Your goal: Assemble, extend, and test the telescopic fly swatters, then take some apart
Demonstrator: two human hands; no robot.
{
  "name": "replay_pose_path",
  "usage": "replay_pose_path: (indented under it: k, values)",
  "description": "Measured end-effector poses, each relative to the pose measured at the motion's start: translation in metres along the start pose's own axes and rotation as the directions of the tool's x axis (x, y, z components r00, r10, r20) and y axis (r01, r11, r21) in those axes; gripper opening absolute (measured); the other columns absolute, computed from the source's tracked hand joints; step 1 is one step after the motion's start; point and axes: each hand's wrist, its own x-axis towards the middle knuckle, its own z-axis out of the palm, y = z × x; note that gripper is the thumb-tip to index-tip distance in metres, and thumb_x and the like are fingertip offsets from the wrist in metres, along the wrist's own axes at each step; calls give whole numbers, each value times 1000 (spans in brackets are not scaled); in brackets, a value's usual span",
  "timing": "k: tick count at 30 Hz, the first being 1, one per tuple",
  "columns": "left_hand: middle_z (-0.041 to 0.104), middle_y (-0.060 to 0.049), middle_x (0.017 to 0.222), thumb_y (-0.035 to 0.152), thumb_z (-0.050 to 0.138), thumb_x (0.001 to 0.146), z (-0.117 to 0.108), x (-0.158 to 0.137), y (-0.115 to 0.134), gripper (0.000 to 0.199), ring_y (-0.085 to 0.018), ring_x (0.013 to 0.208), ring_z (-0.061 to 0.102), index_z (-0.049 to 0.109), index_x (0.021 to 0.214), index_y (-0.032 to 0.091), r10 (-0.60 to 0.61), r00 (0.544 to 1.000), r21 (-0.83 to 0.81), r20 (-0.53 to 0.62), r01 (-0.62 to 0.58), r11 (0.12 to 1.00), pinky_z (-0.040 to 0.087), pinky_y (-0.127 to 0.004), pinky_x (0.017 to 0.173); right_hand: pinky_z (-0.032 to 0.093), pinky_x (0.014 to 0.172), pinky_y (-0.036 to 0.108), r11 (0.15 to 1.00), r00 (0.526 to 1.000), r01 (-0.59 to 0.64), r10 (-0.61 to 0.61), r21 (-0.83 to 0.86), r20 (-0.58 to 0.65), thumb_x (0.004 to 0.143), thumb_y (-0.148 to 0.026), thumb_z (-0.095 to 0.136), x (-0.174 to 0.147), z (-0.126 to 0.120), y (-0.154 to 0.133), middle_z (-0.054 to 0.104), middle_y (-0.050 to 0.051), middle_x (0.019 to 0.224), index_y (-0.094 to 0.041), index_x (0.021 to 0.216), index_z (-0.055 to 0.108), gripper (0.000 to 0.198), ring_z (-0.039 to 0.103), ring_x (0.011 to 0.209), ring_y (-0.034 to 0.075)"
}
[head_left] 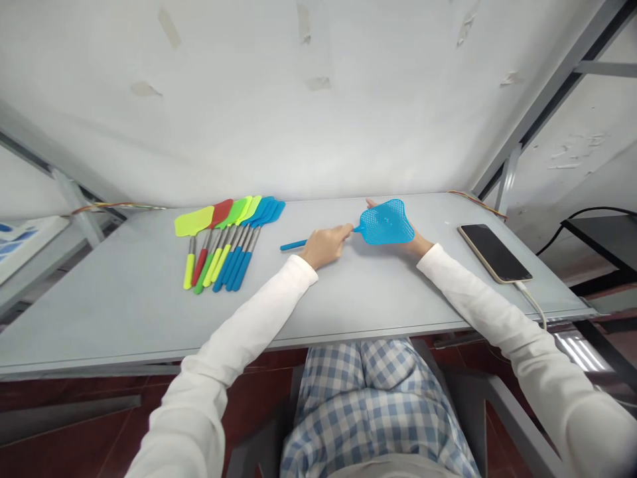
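Observation:
A blue fly swatter [387, 222] is held above the table, its perforated head on the right and its blue handle end on the left. My left hand [326, 245] is closed round its shaft. Behind the swatter's head lies my right hand [421, 243], mostly covered by it. Its fingertips show stretched out past the head's upper left edge, so the hand looks open; whether the palm touches the head is hidden. To the left, several fly swatters in yellow [194, 221], red [221, 212], green [235, 212] and blue [271, 210] lie overlapping in a fanned row.
The grey table [129, 312] ends at a white wall [318, 133] behind. A phone [495, 252] with a white cable [532, 302] plugged in lies on the right. Metal frame posts [507, 179] flank the table, and thin wires [478, 199] run along its back corners.

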Motion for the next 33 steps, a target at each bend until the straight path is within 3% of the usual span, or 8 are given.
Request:
replay_pose_path:
  k: [5, 9, 16, 21, 24, 27, 30, 33]
  values:
    - [69, -6, 107, 17, 33, 91, 1, 0, -8, 32, -19, 91, 65, 54, 115, 21, 61, 998, 25, 11, -62, 998, 43, -26, 66, 48, 96, 43, 732, 968, -243, 224, 636, 112, 75, -56, 63, 0, -15, 0, 68, 6, 114, -24, 116, 65, 53, 62, 108, 27]
    - [69, -6, 103, 15, 34, 89, -2, 1, -15, 33, -19, 89, 65, 56, 113, 21, 56, 998, 74, -39, -53, 996, 40, -27, 61, 45, 98, 46, 586, 926, -363, 312, 724, 212, 75, -66, 58, -2, -23, -3, 69, 6, 113, -23, 103, 70, 53, 60, 111, 28]
    - [68, -6, 91, 10, 38, 83, -4, -3, -12, 34, -19, 82, 63, 58, 107, 21, 131, 990, 148, -53, -122, 981, 36, -27, 57, 36, 106, 43, 777, 910, -341, 129, 530, 395, 72, -52, 70, -9, -48, -7, 41, 4, 148, -32, 127, 55, 61, 44, 130, 25]
    - [65, -7, 86, 7, 38, 81, -3, -3, -7, 34, -19, 80, 61, 59, 105, 20, 210, 976, 201, -64, -194, 960, 36, -28, 57, 39, 101, 43, 853, 724, -441, 155, 279, 672, 74, -53, 66, -11, -66, -16, 57, 6, 130, -28, 135, 49, 68, 53, 117, 25]
    - [65, -7, 86, 9, 38, 83, 0, -3, 0, 34, -20, 82, 62, 58, 107, 21, 208, 978, 186, -16, -202, 962, 38, -28, 59, 43, 96, 40, 936, 821, -318, 192, 150, 538, 67, -52, 72, -8, -65, -17, 61, 4, 123, -28, 127, 57, 66, 55, 111, 25]
    - [67, -8, 93, 10, 37, 85, 3, -1, 9, 35, -20, 84, 64, 55, 113, 22, 85, 996, 141, 26, -88, 986, 39, -28, 62, 42, 92, 43, 995, 980, -85, 92, -49, 178, 70, -46, 72, -6, -54, -19, 63, 7, 110, -24, 112, 64, 48, 54, 103, 26]
    - [68, -7, 97, 12, 34, 88, 1, 2, 14, 34, -20, 85, 65, 53, 113, 23, -87, 996, 48, 10, 86, 995, 40, -28, 63, 38, 91, 44, 932, 988, 82, -122, -352, -94, 86, -29, 55, -7, -37, -26, 62, 9, 105, -24, 93, 68, 16, 50, 100, 26]
    - [69, -5, 98, 13, 32, 89, -5, 2, 10, 31, -19, 86, 65, 54, 108, 24, -205, 979, -28, -23, 204, 979, 39, -27, 64, 35, 85, 39, 815, 966, 148, -240, -559, -93, 91, -16, 38, -11, -23, -34, 61, 8, 101, -26, 91, 68, 32, 48, 96, 23]
